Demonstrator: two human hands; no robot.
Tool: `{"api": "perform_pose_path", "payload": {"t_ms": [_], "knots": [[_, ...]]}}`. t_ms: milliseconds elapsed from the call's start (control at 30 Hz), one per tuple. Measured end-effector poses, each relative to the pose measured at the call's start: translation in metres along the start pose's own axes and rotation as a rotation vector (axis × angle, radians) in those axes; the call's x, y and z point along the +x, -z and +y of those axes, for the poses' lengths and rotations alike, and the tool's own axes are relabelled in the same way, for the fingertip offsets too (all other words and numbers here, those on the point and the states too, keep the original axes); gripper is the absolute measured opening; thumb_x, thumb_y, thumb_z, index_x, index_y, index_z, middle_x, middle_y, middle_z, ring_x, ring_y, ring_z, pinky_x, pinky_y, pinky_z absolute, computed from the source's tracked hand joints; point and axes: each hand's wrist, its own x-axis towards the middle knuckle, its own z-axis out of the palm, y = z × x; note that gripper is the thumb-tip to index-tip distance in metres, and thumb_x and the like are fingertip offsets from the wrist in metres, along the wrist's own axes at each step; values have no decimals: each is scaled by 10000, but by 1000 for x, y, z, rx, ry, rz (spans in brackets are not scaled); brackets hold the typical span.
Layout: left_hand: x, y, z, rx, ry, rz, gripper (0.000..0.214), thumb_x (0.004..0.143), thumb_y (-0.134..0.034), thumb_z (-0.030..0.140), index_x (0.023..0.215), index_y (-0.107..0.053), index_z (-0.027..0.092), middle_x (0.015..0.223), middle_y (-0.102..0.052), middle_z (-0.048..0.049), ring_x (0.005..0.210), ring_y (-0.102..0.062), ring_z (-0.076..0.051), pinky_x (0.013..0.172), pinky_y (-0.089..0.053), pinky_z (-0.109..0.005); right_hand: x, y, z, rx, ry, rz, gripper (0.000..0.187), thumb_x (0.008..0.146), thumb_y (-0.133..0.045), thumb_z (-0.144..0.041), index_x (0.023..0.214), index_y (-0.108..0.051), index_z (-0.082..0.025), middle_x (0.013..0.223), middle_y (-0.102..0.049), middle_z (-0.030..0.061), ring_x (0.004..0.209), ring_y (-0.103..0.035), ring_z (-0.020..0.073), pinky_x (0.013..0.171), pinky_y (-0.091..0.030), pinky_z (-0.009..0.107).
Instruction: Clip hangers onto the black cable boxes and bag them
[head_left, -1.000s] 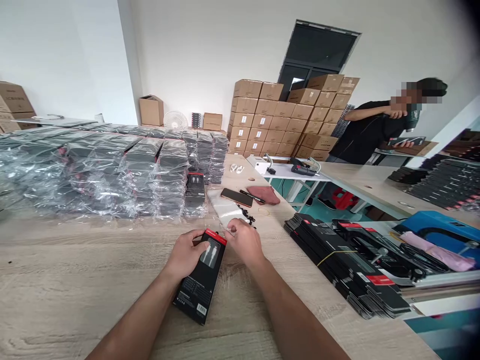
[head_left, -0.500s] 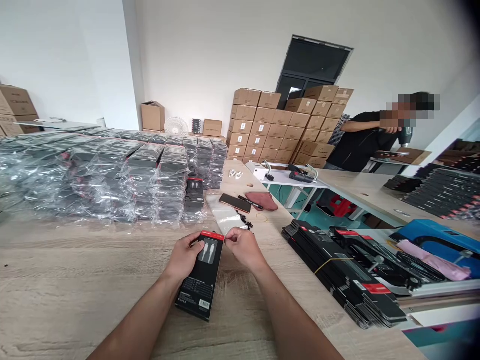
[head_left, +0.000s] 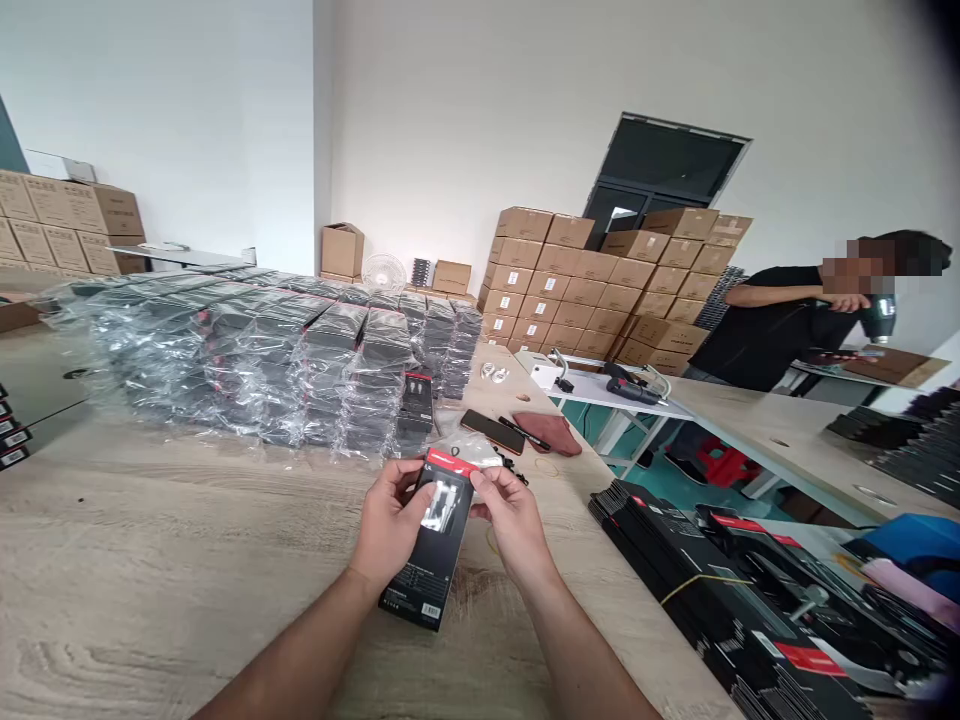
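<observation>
I hold a long black retail box with a red top band and a clear window showing a white cable, raised above the wooden table. My left hand grips its left edge near the top, fingers curled round it. My right hand pinches the box's upper right corner by the red band. Just behind the box lies a pile of clear plastic bags.
Many stacks of bagged black boxes fill the table's far left. A phone, pen and dark red pouch lie beyond. Flat black cartons are piled at right. Cardboard boxes stand by the wall; a person in black is at another table.
Both hands lifted the box's top end higher and drew it slightly closer. My right hand went from the plastic bags to the box's top corner. My head turned, shifting the view.
</observation>
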Motion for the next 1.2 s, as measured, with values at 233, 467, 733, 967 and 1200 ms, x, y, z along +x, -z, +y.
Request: {"api": "perform_pose_path", "payload": {"t_ms": [233,467,733,967,1200], "knots": [[5,20,40,62,-41,-79,329,680,-738,306,972,-629,198,965,-667,-39,886,-608,-189,841,-469,-301,-7,-3,-22,83,121,-159,350,749,-676,-408,1012,-515,-243,942,-644,38,817,-611,182,696,-506,286],[12,54,8,465,83,-266,200,599,-770,277,773,-705,202,851,-654,-40,834,-584,-222,783,-436,-301,-4,2,10,-205,17,-461,326,696,-728,-319,980,-642,-186,883,-672,40,801,-610,205,737,-490,323],[14,49,10,469,50,-298,463,640,-751,313,1074,-653,186,899,-664,-50,807,-579,-201,740,-441,-286,0,8,1,-162,91,-435,255,794,-638,-295,1026,-626,-190,981,-658,50,898,-581,201,860,-441,347],[18,54,-8,457,186,-407,362,598,-772,316,903,-693,137,872,-682,-61,834,-605,-236,768,-456,-323,-5,2,9,-135,31,-498,494,677,-754,-294,1138,-592,-221,1127,-632,53,1044,-560,253,928,-425,394],[8,41,-2,319,199,-432,350,737,-678,359,1009,-577,163,819,-644,-31,756,-589,-163,694,-452,-274,7,3,7,232,-96,-156,317,722,-702,-439,927,-652,-202,901,-697,39,800,-623,197,734,-491,311]]}}
